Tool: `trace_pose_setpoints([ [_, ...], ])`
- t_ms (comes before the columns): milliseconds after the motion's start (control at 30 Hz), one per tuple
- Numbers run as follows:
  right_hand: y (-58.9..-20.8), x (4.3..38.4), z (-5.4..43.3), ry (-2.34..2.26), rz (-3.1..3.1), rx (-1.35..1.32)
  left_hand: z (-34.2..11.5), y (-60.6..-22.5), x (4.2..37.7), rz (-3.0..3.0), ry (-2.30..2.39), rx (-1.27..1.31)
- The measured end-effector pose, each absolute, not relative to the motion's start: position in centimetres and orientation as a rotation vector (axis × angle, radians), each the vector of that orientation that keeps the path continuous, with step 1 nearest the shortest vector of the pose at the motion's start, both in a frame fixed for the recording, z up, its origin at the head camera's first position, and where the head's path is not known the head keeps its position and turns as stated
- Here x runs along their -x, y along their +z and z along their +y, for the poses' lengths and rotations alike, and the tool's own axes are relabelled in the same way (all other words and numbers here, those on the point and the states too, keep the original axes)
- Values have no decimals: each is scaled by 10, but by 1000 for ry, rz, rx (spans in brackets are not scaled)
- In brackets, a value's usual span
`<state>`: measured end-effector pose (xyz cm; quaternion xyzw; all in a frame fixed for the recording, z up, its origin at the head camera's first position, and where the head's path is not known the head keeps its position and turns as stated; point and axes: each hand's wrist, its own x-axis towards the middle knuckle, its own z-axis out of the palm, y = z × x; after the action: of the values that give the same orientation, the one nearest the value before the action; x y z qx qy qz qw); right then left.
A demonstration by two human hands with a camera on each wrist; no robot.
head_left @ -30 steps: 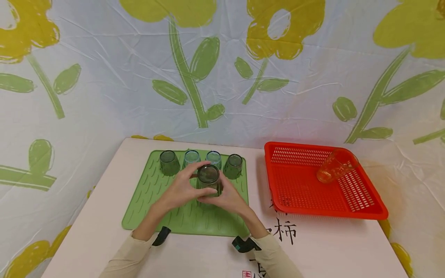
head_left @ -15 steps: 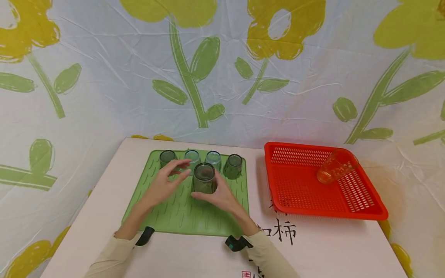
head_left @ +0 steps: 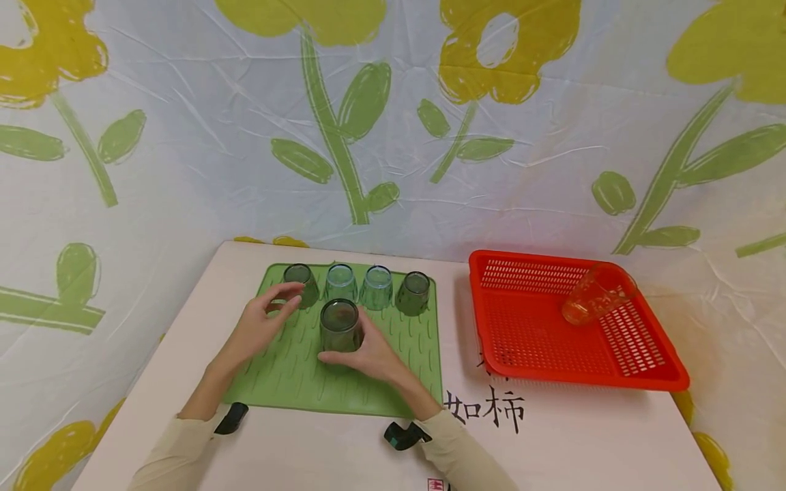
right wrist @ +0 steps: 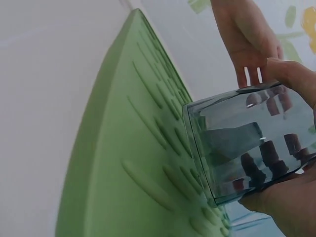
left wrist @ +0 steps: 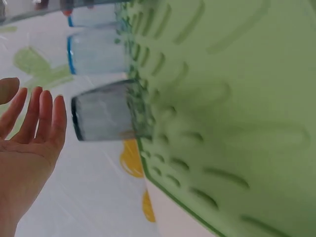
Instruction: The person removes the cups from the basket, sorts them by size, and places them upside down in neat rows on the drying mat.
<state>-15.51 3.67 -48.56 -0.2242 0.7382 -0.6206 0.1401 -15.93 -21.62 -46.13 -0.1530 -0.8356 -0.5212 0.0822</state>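
Note:
My right hand (head_left: 372, 349) grips an upside-down dark grey glass (head_left: 340, 326) over the green drying mat (head_left: 295, 382). In the right wrist view, the rim of this glass (right wrist: 247, 138) is close to the ridged mat, and fingers show through its wall. To its left, my left hand (head_left: 254, 326) holds nothing; its fingers are relaxed and lie in front of another dark glass (head_left: 307, 285) in the head view. In the left wrist view that hand (left wrist: 34, 123) is beside the base of the standing dark glass (left wrist: 106, 111).
Along the mat's back edge stand upside-down glasses: two bluish ones (head_left: 340, 283) in the middle and a dark one (head_left: 414, 293) on the right. At right sits a red perforated basket (head_left: 540, 375) with a clear glass (head_left: 592, 296) lying tilted inside. A flowered cloth hangs behind.
Both hands were on the dark glass; the left hand has let go and drawn away leftward. The right hand has carried the glass to the left.

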Motion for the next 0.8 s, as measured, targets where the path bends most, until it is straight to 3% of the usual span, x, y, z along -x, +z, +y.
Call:
trace_pose_setpoints([
  [800, -498, 145, 4, -1827, 2008, 866, -275, -494, 163, -2607, -1279, 285],
])
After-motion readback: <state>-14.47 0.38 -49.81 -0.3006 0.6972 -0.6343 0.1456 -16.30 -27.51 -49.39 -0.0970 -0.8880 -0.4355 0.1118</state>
